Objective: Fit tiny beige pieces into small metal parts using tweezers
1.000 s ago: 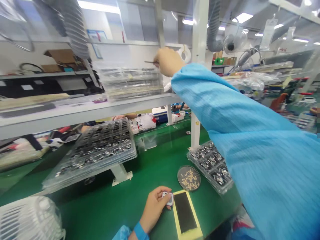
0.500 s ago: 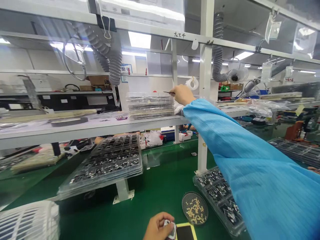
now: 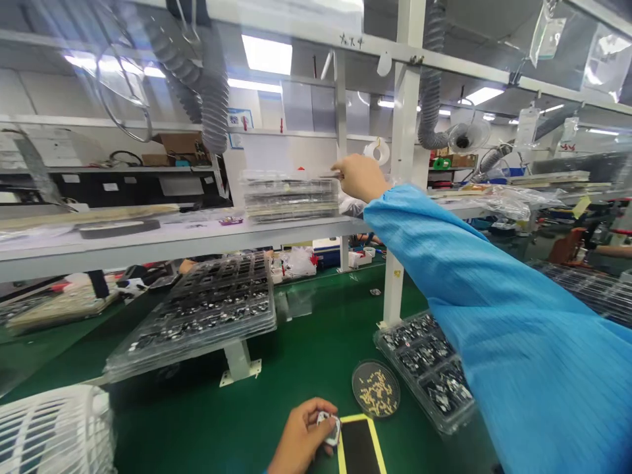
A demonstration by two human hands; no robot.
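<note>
My left hand [image 3: 307,434] is low in the middle, its fingers closed round a small white-rimmed part [image 3: 330,428] with a grey centre. Just right of it lies a black pad with a yellow border [image 3: 361,444]. My right hand [image 3: 361,178], in a blue sleeve, is stretched up over the shelf. Its fingers pinch a thin dark tool [image 3: 330,176], which looks like tweezers but is blurred. That tool points left, by the upper right end of a stack of clear plastic trays [image 3: 291,197]. I cannot tell whether it touches them.
A round dish of small cream-coloured pieces [image 3: 376,390] and a compartment tray of metal parts [image 3: 429,368] are on the green bench. Stacked parts trays [image 3: 207,309] sit left. A white basket [image 3: 54,428] fills the lower left corner. A white post [image 3: 399,263] supports the shelf [image 3: 197,247].
The view has tilted down slightly, so bench things appear higher. My right hand stays near the tray stack's right end, the thin tool still pinched. The left keeps its hold on the white-rimmed part.
</note>
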